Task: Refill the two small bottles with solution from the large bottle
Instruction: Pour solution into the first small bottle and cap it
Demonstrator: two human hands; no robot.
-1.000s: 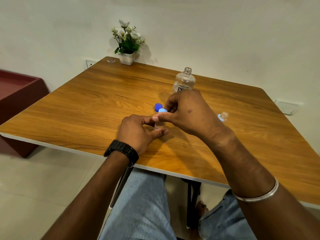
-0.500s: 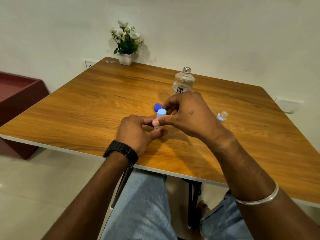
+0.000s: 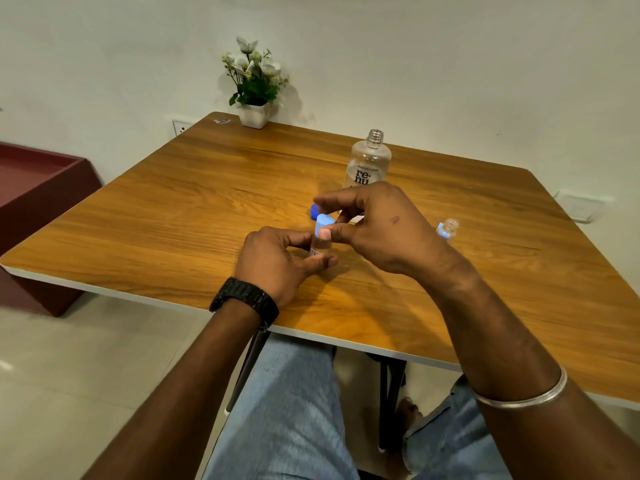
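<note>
**One small bottle being capped, second one open**

Left hand (image 3: 277, 259) holds the first small bottle (image 3: 319, 244) upright on the table (image 3: 173, 216), near the front edge; grip is closed round the clear body, thumb and fingers pinching low. Light-blue cap (image 3: 324, 223) sits on its neck. A darker blue cap (image 3: 314, 212) lies on the table just behind, partly hidden. Right hand (image 3: 377, 225) grips the light-blue cap, thumb in front, fingers curled over the top; looks like screwing on or off, cannot tell which. Large bottle (image 3: 369, 162) stands uncapped behind the right hand, mostly clear, liquid level hard to read. Second small bottle (image 3: 449, 228) stands uncapped to the right, apart from the hands; fill not readable.

Judgement: first small bottle is likely filled and being closed. Left: the second bottle's fill and cap, then recapping the large bottle.
</note>
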